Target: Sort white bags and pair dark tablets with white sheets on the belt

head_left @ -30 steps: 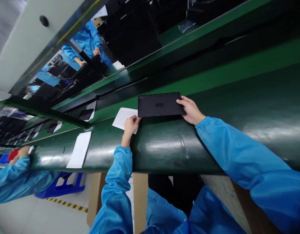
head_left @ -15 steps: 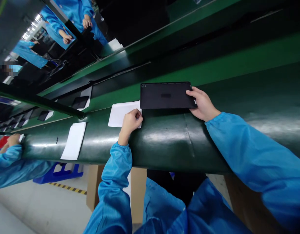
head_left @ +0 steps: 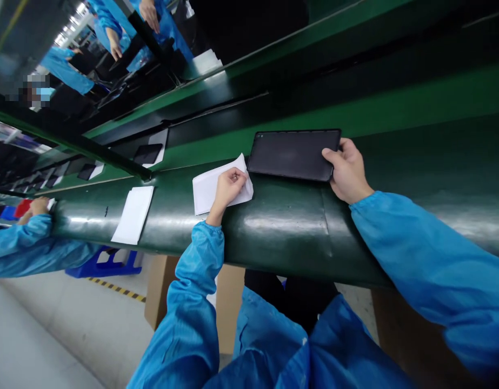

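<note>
Away to the left, a co-worker's hand (head_left: 39, 206) was at the edge of the green table (head_left: 281, 216), right by something red (head_left: 24, 208)! Above and behind it, small dark slabs (head_left: 147, 153) lay in a row, the nearest on white paper. A dark mark (head_left: 106, 211) showed on the table's curved front, too small for me to read, and just right of it sat a white stack (head_left: 133, 215), its lower end towards the near edge. Next along, the white sleeve (head_left: 206, 190) lay slanted, its right end raised and creased. Over that end came the left hand (head_left: 230, 186), fingers curled in together; whether they pinched the sleeve, I couldn't tell. And just beside it, the black tablet (head_left: 293, 154), two tiny dots at its upper left corner! The right hand (head_left: 348, 168) had it clamped by the right end, thumb on the face, fingers behind, the hands well apart.
</note>
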`<state>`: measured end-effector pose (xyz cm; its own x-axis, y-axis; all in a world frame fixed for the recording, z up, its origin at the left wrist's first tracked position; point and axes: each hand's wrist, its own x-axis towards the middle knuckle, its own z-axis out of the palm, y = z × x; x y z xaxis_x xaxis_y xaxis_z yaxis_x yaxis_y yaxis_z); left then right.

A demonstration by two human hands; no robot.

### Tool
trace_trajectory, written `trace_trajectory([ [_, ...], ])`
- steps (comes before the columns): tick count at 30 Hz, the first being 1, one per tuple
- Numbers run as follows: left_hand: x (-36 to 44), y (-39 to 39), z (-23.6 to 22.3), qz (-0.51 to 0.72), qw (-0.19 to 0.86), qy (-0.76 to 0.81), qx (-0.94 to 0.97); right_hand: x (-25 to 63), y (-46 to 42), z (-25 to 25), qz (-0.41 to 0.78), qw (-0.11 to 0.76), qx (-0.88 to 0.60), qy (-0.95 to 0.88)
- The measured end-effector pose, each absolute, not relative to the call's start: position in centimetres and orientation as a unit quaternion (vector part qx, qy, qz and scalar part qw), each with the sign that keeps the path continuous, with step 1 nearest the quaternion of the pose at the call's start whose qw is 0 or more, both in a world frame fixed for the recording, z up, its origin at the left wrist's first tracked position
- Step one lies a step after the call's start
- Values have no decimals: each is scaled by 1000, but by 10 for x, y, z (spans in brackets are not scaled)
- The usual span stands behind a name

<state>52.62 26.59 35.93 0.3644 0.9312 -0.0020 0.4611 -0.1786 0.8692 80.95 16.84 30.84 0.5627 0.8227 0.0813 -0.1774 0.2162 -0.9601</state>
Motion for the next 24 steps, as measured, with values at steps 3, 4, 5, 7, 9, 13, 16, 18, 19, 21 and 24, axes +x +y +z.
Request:
trace_trajectory([
  [3, 528, 266, 358, 297, 395, 489, 719, 802, 168, 310, 335, 719, -514, -328],
  [4, 528, 266, 358, 300, 384, 487, 725, 800, 168, 310, 327, 722, -509, -335],
  [5, 528, 266, 358, 302, 373, 484, 732, 798, 168, 310, 320, 726, -505, -340],
  [7, 529, 265, 358, 305, 348, 481, 744, 796, 169, 310, 311, 737, -497, -337],
  [9, 530, 264, 358, 306, 324, 481, 755, 794, 170, 311, 304, 752, -493, -316],
  [13, 532, 263, 357, 296, 295, 480, 772, 792, 170, 317, 290, 775, -489, -276],
  [16, 532, 263, 356, 294, 292, 477, 775, 790, 169, 320, 292, 770, -494, -278],
  [18, 532, 264, 355, 296, 289, 473, 778, 789, 168, 321, 287, 764, -501, -287],
  [19, 532, 264, 354, 296, 288, 471, 780, 789, 168, 320, 282, 761, -506, -293],
  [21, 532, 264, 353, 296, 284, 468, 783, 788, 167, 320, 272, 752, -517, -306],
  [24, 533, 263, 353, 300, 272, 470, 784, 784, 163, 320, 276, 734, -525, -332],
])
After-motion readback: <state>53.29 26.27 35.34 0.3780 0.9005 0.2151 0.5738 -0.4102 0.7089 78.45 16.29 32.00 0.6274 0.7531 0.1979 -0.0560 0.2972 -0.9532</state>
